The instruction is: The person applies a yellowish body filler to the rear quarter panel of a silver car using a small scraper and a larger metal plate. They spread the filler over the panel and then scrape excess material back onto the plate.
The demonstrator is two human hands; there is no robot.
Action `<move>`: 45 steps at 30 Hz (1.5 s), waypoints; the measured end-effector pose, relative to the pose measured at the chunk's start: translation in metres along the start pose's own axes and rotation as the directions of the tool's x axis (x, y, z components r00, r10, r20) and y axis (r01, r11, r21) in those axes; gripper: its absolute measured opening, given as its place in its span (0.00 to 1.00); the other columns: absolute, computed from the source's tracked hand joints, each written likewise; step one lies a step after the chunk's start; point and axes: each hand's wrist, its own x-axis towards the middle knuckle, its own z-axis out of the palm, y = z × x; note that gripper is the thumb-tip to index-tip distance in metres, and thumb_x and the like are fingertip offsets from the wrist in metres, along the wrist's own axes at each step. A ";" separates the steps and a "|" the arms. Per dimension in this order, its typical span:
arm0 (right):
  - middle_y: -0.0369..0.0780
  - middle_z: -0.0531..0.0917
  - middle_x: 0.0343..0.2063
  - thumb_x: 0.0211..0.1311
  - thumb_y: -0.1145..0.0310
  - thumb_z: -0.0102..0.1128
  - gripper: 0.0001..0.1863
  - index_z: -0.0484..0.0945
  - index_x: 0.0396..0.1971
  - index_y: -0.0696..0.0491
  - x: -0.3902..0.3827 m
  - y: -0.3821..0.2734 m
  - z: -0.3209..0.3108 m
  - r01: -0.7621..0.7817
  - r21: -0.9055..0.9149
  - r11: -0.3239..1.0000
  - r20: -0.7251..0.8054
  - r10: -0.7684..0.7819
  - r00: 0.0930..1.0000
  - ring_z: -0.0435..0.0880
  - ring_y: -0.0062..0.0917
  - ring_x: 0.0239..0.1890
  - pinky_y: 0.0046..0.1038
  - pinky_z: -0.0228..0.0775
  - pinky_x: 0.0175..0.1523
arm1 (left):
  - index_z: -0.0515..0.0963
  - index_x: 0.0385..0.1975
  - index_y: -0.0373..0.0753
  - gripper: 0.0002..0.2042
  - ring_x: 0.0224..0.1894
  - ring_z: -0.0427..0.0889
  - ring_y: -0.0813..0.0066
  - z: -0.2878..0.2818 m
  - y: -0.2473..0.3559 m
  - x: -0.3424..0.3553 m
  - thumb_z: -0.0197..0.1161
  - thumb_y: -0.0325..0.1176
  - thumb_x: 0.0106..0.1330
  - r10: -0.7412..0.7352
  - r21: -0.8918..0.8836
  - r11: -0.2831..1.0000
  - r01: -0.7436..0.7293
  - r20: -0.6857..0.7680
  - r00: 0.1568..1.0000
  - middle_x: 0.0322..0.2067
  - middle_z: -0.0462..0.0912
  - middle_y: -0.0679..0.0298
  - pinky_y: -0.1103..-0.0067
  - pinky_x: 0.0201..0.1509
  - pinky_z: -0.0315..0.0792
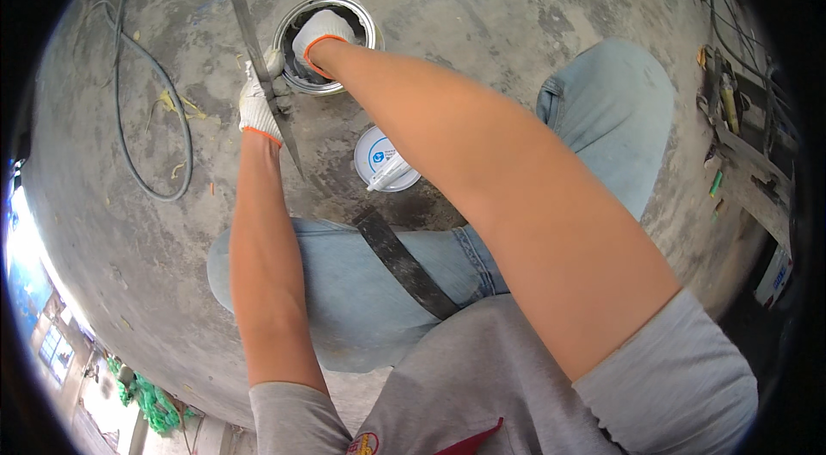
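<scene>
My left hand (255, 108), in a white knit glove with an orange cuff, is closed around a long, thin, dark flat strip (241, 3). The strip slants from beyond the hand back toward my knee. Grey paste-like lumps (281, 102) show beside the left fingers. My right hand (323, 35), gloved the same way, reaches down into a round metal can (371, 27) with dark grey stuff inside. Its fingers are hidden in the can. A white round lid (368, 143) lies on the floor nearer me, with a white tube (391, 173) across it.
A dark flat strip (404, 266) rests across my left thigh. Looped grey cable (176, 102) lies on the concrete floor at left. A dark rack (748, 136) with cables stands at the right edge. Green netting (153, 403) shows at lower left.
</scene>
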 end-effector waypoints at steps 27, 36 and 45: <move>0.48 0.90 0.49 0.63 0.67 0.62 0.15 0.91 0.45 0.52 -0.001 0.006 -0.012 0.327 -0.383 0.864 0.155 -0.289 0.945 0.91 0.41 0.48 0.41 0.83 0.51 | 0.77 0.33 0.51 0.10 0.12 0.65 0.80 0.009 0.007 -0.013 0.68 0.45 0.73 0.004 0.126 0.992 0.001 -0.046 0.999 0.14 0.69 0.76 0.78 0.16 0.56; 0.55 0.89 0.42 0.57 0.73 0.61 0.15 0.90 0.42 0.59 0.016 0.021 -0.002 0.488 -0.297 0.821 0.388 -0.363 0.847 0.91 0.47 0.45 0.42 0.82 0.46 | 0.79 0.34 0.48 0.10 0.12 0.66 0.79 0.006 0.000 -0.008 0.66 0.44 0.75 0.041 0.015 0.999 -0.042 0.046 0.998 0.14 0.70 0.75 0.78 0.16 0.57; 0.55 0.90 0.43 0.54 0.75 0.61 0.16 0.89 0.42 0.62 -0.017 0.004 -0.045 0.732 -0.359 0.579 0.638 -0.420 0.645 0.90 0.49 0.47 0.44 0.82 0.48 | 0.80 0.33 0.49 0.10 0.12 0.66 0.80 0.008 0.002 -0.012 0.68 0.45 0.73 -0.001 -0.058 0.998 0.003 0.038 0.999 0.14 0.70 0.75 0.80 0.16 0.57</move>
